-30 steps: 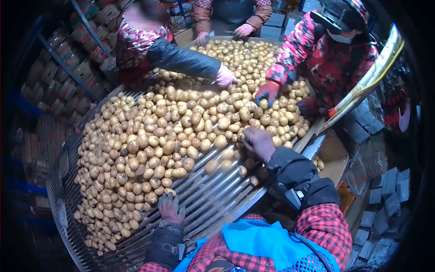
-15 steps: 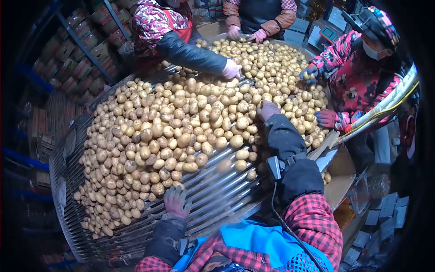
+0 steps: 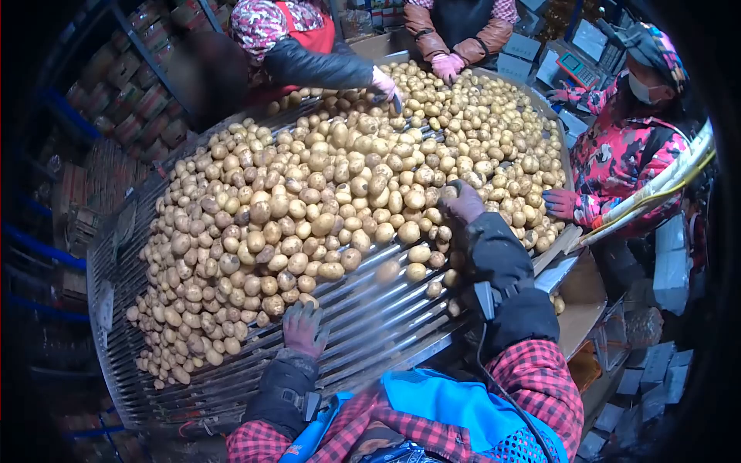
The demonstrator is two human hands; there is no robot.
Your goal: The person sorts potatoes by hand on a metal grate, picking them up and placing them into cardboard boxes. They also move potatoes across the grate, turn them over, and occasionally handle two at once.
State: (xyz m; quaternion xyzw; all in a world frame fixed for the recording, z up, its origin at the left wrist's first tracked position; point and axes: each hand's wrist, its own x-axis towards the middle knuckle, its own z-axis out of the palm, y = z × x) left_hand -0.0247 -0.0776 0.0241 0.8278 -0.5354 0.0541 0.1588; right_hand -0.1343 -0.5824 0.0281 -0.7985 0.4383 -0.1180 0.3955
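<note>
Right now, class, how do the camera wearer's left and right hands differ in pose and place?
The left hand has its fingers spread, while the right hand has its fingers bent at a potato.
The left hand lies over the metal bars by the near edge of the pile; the right hand reaches farther forward, among the potatoes.
Both come out of dark sleeve covers.

A: Potatoes [image 3: 309,202]?
B: Tan-yellow, some with brown blotches. Table [image 3: 370,316]: silver-grey, striped by dark gaps.
A: Wearer's gloves?
B: Left glove [image 3: 305,332] dull mauve, greyer toward the tips; right glove [image 3: 468,204] mauve-grey.
A: Clothing?
B: Checked sleeve [image 3: 536,378], pink-red and black; vest [image 3: 444,401], bright blue. Co-worker's jacket [image 3: 606,166]: pink, black, white camouflage. Another's apron [image 3: 312,42]: red.
</note>
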